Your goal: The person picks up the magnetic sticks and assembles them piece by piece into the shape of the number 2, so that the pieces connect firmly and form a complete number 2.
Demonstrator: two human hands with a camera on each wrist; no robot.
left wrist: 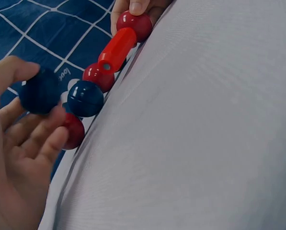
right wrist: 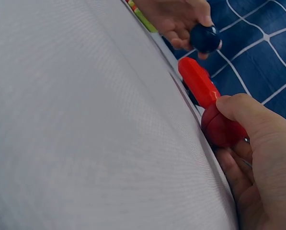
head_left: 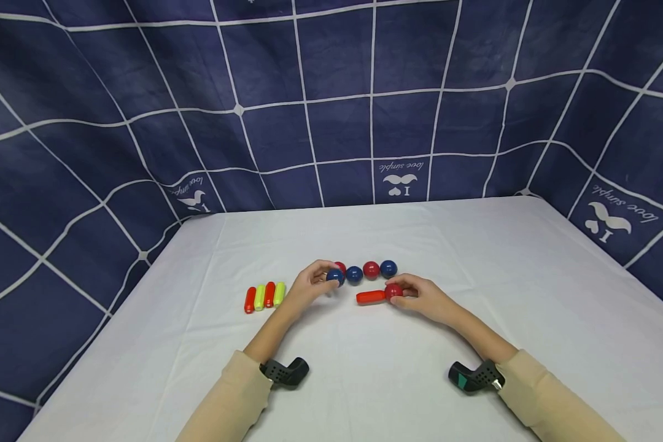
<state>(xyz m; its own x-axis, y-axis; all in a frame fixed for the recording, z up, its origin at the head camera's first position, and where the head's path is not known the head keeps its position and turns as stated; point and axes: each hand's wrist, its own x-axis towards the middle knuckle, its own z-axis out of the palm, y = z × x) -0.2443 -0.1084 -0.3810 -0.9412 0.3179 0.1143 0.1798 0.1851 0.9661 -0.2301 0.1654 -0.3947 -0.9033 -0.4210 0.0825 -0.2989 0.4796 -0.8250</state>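
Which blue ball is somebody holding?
The blue ball pinched by the left hand; the other two blue balls sit on the white tablecloth.

With our right hand (right wrist: 272, 158) we grip a glossy red ball (right wrist: 219, 125), thumb across its upper side and fingers beneath; a bright red rod (right wrist: 198, 81) meets the ball at one end and points up toward our left hand (right wrist: 174, 20); there we pinch a dark blue ball (right wrist: 205, 38), just beyond the rod's free end and apart from it; near the top edge we see part of a yellow-green stick (right wrist: 145, 21); white cloth (right wrist: 95, 124) fills the left, white-lined navy fabric (right wrist: 272, 60) the upper right.
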